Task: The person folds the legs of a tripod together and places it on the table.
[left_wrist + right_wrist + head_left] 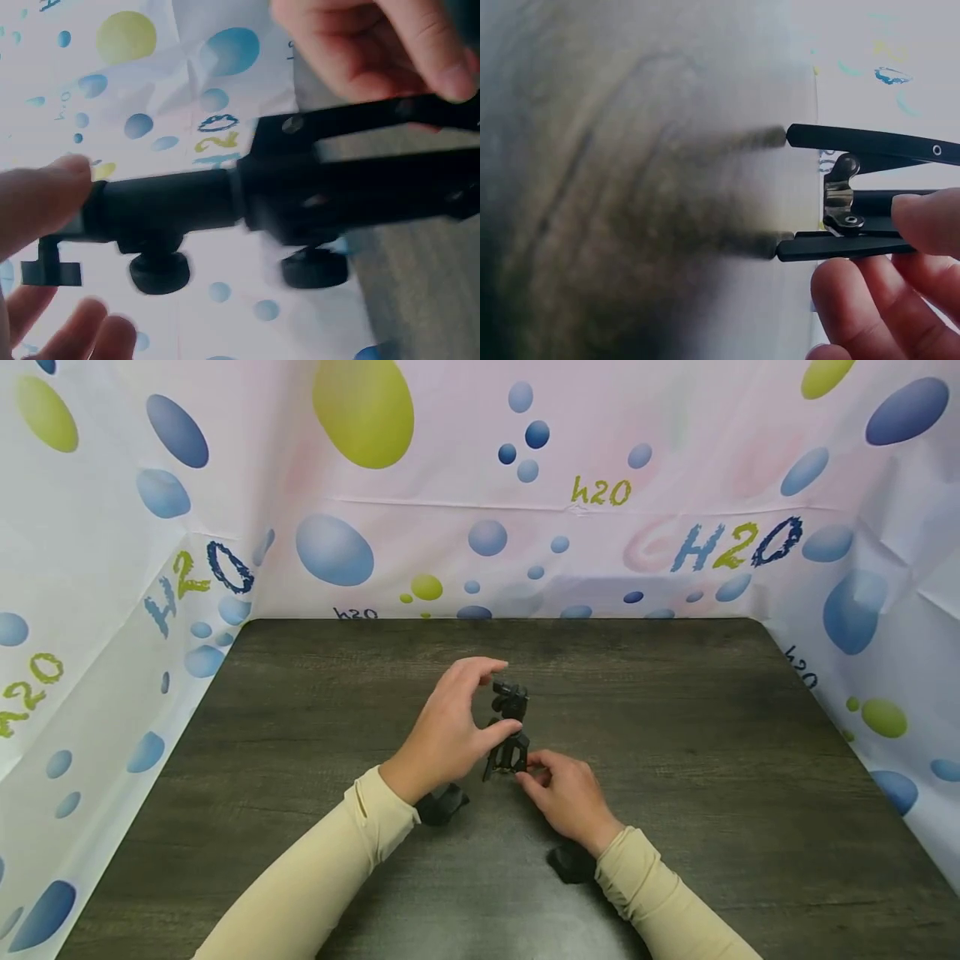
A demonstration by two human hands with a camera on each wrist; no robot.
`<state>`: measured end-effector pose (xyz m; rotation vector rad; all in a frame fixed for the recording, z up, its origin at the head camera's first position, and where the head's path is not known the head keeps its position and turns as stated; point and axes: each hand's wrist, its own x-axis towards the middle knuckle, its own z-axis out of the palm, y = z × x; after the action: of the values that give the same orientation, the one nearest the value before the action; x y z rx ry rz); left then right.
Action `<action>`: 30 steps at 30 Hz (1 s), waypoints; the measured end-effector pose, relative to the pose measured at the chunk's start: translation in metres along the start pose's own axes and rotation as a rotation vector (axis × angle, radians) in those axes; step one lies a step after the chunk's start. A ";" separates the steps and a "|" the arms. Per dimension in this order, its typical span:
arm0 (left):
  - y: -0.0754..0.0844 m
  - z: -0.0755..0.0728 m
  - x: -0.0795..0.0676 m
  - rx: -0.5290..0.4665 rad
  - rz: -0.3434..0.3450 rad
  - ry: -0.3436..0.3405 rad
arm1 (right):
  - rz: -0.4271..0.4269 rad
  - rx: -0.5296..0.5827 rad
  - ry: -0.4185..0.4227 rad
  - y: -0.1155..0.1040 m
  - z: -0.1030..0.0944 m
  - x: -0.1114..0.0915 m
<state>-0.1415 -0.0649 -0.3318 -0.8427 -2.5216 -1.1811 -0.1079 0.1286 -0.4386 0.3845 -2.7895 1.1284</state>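
Observation:
A small black tripod (513,703) is held up above the table, its legs toward me and its head pointing away. My right hand (568,793) pinches one leg between thumb and fingers; in the right wrist view the legs (855,141) stand spread, with a metal hinge (840,196) between them. My left hand (450,727) is around the head end, its fingers spread apart. Its thumb lies across the tripod in the head view. Two round knobs (159,271) stick out from the column (169,204) in the left wrist view.
The dark wood-grain table (712,727) lies under both hands. A white sheet (450,485) printed with blue and green spots hangs behind it and along both sides. Black devices (442,806) sit at both wrists.

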 end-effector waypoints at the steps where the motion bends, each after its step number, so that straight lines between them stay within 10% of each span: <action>1: 0.001 -0.002 0.002 0.009 0.017 -0.018 | -0.003 -0.001 0.002 0.000 0.000 0.001; 11: 0.007 -0.007 0.012 0.067 0.129 -0.121 | -0.047 -0.025 0.023 -0.001 0.000 0.001; 19: 0.011 -0.010 0.013 0.070 0.070 -0.190 | -0.066 -0.060 0.008 -0.003 0.000 0.003; 30: 0.009 -0.020 0.013 0.027 0.048 -0.124 | -0.109 -0.140 0.067 -0.004 -0.011 0.006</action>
<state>-0.1473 -0.0697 -0.3075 -0.9922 -2.5928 -1.1095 -0.1125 0.1324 -0.4275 0.4686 -2.7312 0.8995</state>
